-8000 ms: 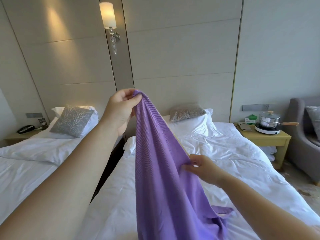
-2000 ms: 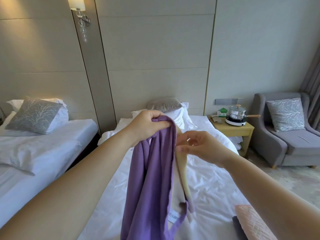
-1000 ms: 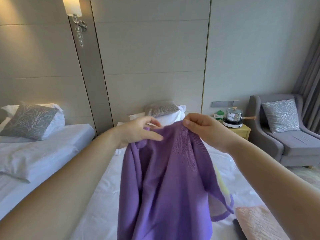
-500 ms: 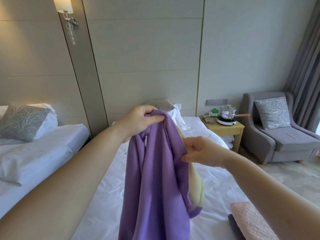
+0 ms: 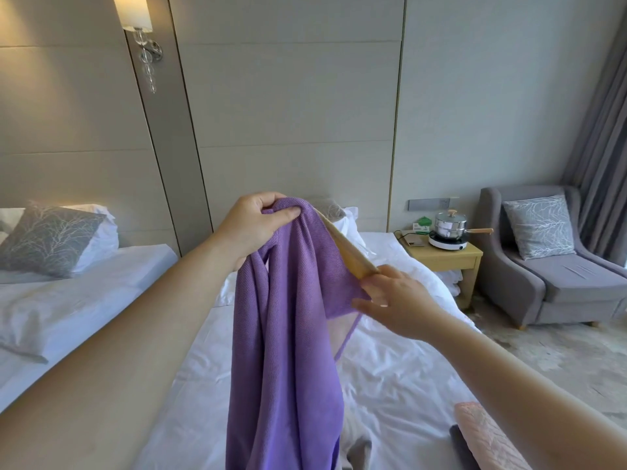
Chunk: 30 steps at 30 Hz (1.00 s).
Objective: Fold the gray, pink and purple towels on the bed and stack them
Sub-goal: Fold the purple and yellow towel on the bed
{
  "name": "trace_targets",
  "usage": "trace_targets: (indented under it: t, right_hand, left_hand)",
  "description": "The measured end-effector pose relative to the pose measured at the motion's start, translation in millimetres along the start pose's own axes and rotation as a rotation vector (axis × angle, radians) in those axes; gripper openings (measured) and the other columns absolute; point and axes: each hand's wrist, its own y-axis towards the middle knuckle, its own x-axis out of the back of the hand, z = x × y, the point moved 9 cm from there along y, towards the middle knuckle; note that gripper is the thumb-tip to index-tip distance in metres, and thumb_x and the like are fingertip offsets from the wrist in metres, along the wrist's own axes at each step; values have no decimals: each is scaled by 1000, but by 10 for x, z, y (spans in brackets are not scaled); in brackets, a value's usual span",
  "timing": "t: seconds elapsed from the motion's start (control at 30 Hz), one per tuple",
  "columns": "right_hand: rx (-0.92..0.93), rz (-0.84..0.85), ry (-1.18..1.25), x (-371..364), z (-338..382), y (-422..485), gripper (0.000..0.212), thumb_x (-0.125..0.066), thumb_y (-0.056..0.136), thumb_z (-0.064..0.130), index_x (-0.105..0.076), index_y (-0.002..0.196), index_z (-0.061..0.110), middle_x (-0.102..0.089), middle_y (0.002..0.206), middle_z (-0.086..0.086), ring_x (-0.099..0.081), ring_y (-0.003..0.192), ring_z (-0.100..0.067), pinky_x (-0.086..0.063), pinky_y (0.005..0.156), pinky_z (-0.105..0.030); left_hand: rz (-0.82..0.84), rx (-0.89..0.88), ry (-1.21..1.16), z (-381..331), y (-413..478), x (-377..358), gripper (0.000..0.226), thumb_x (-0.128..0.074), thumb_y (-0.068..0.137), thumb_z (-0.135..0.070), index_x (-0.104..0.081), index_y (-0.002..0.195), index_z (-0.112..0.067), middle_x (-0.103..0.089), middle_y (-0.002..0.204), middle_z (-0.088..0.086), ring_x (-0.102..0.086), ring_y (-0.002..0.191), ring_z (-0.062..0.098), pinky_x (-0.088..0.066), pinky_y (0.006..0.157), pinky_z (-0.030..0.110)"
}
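Bed (image 5: 390,368): rumpled white sheet.
Purple towel (image 5: 288,334): judged soft, limp; best gripped at corners.
Left hand (image 5: 251,228): top corner pinched.
Right hand (image 5: 397,300): edge pinched.

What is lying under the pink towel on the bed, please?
A dark gray towel lies under the pink towel; only its left edge shows. The rest is covered by the pink towel, so its fold cannot be judged.

Towel (image 5: 288,334) hangs over bed (image 5: 400,378); folded towels (image 5: 488,439) at right.
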Motion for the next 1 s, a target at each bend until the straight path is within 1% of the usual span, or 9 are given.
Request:
trace_targets:
  t: [0.17, 0.4, 0.57, 0.6, 0.67, 0.73, 0.8, 0.87, 1.0]
  right_hand:
    - [-60, -37, 72, -217, -19, 85, 87, -70, 71, 60, -34, 142, 25, -37, 135, 3, -44, 121, -25, -38, 100, -40]
    - [14, 29, 211, -203, 31, 265, 66, -81, 65, 45, -54, 123, 29, -46, 116, 9, -46, 116, -19, -37, 97, -37]
    - [81, 139, 259, -237, 123, 294, 83, -82, 66, 40, -40, 138, 37, -45, 122, 4, -42, 115, -19, -37, 100, -38]
    - [111, 179, 262, -277, 160, 285, 76, -82, 67, 38, -46, 134, 36, -49, 115, 2, -45, 108, -19, -39, 97, -32]
    - [100, 243, 324, -350, 167, 254, 41, -83, 67, 32, -61, 102, 28, -52, 93, 5, -49, 90, -16, -40, 74, -12]
    - [48, 253, 418, -356, 111, 218, 32, -84, 67, 27, -61, 84, 13, -50, 79, 6, -48, 74, -12, -37, 58, -12]
    - [10, 219, 492, -288, 9, 195, 29, -83, 69, 22, -62, 77, 5, -51, 70, 5, -47, 64, -9, -37, 58, -15]
    - [-20, 127, 584, -77, -109, 167, 17, -81, 72, 15, -65, 69, 10, -54, 63, 5, -48, 57, -3, -36, 55, -10]
    - [-53, -90, 839, 599, -287, 172, 12, -67, 86, 11, -63, 80, 2, -54, 71, -7, -49, 69, -13, -37, 69, -26]
  left_hand:
    - [79, -27, 10, -101, -49, -41, 9, -67, 87, -14, -70, 95, -12, -69, 92, 6, -63, 85, 16, -50, 84, 28]
    - [132, -10, 29, -122, -150, 73, 12, -64, 88, -12, -69, 99, -12, -70, 92, -1, -62, 89, 11, -46, 92, 25]
    - [209, 47, -100, -68, -218, 80, 13, -63, 87, -8, -69, 98, -12, -72, 89, -1, -67, 81, 9, -53, 75, 17]
    - [209, 45, -98, -66, -222, 86, 13, -63, 86, -9, -69, 97, -12, -72, 89, -1, -67, 81, 9, -54, 76, 18]
    - [171, 28, -71, -58, -207, 125, 11, -63, 87, -9, -69, 95, -12, -71, 87, -1, -66, 80, 9, -54, 78, 19]
    - [96, 39, -66, -15, -186, 201, 9, -63, 88, -10, -69, 94, -13, -71, 87, 0, -66, 79, 11, -54, 79, 22]
    - [1, 67, -44, 65, -169, 307, 11, -65, 88, -12, -69, 98, -11, -69, 93, 7, -64, 85, 17, -52, 85, 29]
    - [-81, 88, 3, 159, -164, 421, 15, -66, 88, -13, -68, 102, -7, -68, 97, 10, -63, 88, 19, -50, 88, 32]
    - [-141, 86, 60, 188, -131, 523, 15, -67, 86, -8, -68, 101, -6, -66, 82, 4, -62, 72, 12, -51, 67, 12]
